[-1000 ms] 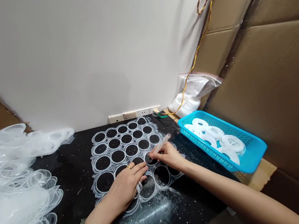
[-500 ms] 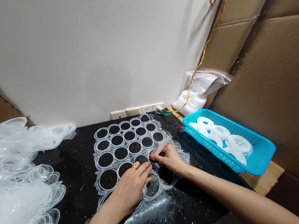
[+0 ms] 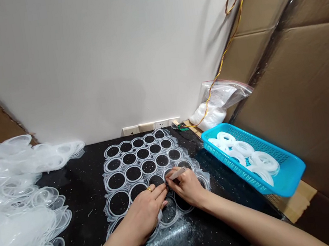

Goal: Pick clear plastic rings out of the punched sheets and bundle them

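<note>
A translucent white sheet of joined rings lies flat on the black speckled table. My left hand, with a gold ring on one finger and a green bangle at the wrist, presses flat on the sheet's near part, fingers stretched out. My right hand pinches a thin pale stick-like tool, its tip down at a ring just beside my left fingertips. The two hands nearly touch.
A big heap of translucent ring sheets fills the table's left side. A blue basket with white rings stands at the right. Behind it lies a zip bag of white parts. Cardboard boxes wall the right; wall sockets at the back.
My right hand has drawn nearer with the tool, which now lies flatter, its tip close to my left fingertips. My left hand stays pressed on the sheet.
</note>
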Available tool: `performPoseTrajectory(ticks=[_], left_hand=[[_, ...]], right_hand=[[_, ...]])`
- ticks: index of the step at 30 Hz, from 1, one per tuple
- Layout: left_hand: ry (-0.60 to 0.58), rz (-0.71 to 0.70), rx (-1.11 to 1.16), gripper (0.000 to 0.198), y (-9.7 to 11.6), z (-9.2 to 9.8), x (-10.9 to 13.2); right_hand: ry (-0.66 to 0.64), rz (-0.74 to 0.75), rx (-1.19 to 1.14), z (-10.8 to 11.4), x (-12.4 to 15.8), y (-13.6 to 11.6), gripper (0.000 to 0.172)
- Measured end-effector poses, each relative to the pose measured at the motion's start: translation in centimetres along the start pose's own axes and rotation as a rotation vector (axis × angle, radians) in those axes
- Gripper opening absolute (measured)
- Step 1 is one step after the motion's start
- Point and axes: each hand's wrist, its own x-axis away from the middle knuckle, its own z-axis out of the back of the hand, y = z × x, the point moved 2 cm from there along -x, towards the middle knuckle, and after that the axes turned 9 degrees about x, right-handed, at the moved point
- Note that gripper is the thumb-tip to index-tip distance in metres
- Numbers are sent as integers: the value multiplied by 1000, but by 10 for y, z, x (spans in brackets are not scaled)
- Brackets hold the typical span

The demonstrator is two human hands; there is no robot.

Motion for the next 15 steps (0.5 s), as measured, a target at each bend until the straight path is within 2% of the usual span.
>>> performPoseTrajectory(ticks=[9,15], left_hand=[[13,1,43,34,-9,-8,4],[13,-10,69,34,-9,-6,4]], right_hand=[[62,34,244,5,-2,8,22],[43,8,336,15,-6,16,23]])
